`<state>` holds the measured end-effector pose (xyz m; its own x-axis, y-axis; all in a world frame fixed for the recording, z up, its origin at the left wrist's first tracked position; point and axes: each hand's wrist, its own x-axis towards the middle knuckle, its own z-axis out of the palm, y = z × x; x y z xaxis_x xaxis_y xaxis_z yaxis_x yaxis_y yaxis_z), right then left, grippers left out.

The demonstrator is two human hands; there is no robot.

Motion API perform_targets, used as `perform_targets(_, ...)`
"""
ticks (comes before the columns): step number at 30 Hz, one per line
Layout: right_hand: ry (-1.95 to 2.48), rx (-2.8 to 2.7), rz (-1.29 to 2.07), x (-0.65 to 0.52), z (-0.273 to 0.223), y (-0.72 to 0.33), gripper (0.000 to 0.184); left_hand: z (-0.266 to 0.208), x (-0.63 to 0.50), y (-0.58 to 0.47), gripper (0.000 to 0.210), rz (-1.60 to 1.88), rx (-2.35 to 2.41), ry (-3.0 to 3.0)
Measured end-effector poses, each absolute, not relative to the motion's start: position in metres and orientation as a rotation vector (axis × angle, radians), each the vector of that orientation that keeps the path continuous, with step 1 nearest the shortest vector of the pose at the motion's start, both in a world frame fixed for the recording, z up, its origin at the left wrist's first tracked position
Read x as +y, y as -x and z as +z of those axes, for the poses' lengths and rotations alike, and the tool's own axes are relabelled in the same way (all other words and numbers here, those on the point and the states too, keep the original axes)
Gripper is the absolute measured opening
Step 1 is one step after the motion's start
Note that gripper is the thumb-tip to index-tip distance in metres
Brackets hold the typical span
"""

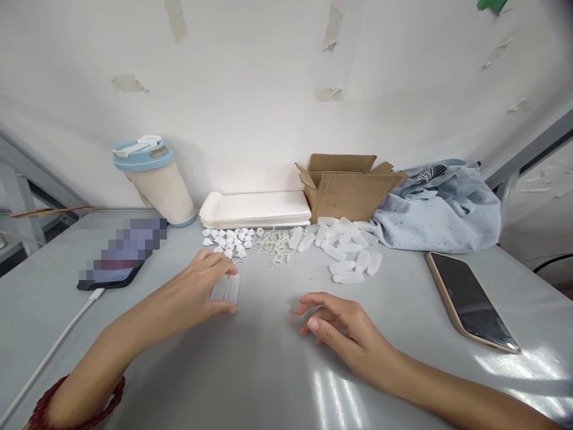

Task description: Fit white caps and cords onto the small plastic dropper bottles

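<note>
Head view, single entry. Landmark: brown cardboard box (349,197), flaps up, on a grey tabletop (264,388).

Left hand (199,289): in front and to the left of the box, arched, thumb and fingers parted about a few translucent, narrow plastic tubes (231,289) lying side by side; the spread seemed suited to keeping them in line. Whether it pinched them could not be told.

Right hand (342,322): in front of the box, loosely half-curled, nothing visible in it; contact with the tabletop uncertain.

Loose heap of frosted plastic tubes (344,246): directly before the box. Pale thin loops of cord (275,242) and small white plastic caps (230,239): left of that heap, each kind grouped apart, presumably for easy picking. Stack of flat white packets (257,209): just left of the box, probably set back to spare working room.

Obscured: the box's inside, below its front wall; the covered ends of the tubes by the left hand, hence their exact count; the curled right fingertips, partly. Overlap prevented counting the heap. Both forearms were cut off by the frame.
</note>
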<state>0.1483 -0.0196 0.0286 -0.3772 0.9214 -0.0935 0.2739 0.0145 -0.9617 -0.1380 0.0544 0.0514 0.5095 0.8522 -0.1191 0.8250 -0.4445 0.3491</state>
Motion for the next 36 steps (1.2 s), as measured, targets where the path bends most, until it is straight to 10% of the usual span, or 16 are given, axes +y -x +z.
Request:
perform_targets(9,1.259,-1.826,1.171,-0.012,0.038,-0.155,0.027,0.050,0.054,0.137,0.048,0.158,1.335,-2.478)
perform_targets(18,1.326,-2.416,0.015,0.021,0.044,-0.191,0.021,0.031,0.041,0.078,0.049,0.493,1.288,-2.994)
perform_targets(36,1.801,-2.798,-0.165,0.024,0.046,-0.201,0.041,0.026,0.033,0.056,0.060,0.338,1.304,-3.025)
